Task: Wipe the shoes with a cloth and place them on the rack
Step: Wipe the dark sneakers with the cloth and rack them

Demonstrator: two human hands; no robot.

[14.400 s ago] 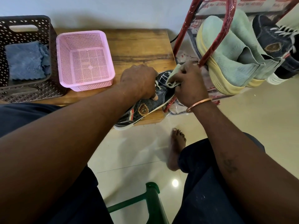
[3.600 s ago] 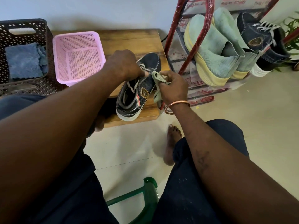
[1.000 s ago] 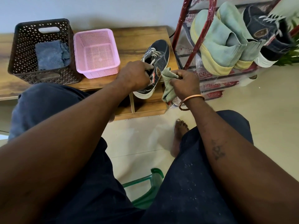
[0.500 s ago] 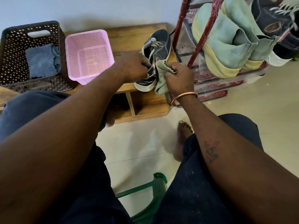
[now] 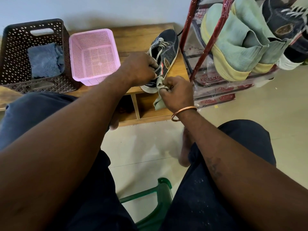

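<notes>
A seated person wipes a dark shoe (image 5: 168, 47) at upper centre of the frame. It lies on the right end of a wooden bench (image 5: 133, 37), toe toward the wall and heel at the front edge. The left hand (image 5: 141, 69) grips the collar, fingers curled into the opening. The right hand (image 5: 176, 92) pinches a bunched pale cloth (image 5: 159, 101) against the heel, its loose end hanging below the bench top.

Wiping appears to be the step in hand, with this shoe not yet on the rack (image 5: 209, 45) at upper right. The next move likely calls for lifting it rightward between the red posts, which stand just beside the bench end. A green pair (image 5: 233, 47) and a second dark shoe (image 5: 283, 19) already crowd the visible shelf, and free space there cannot be judged. A pink basket (image 5: 90, 31) sits well apart at left.
</notes>
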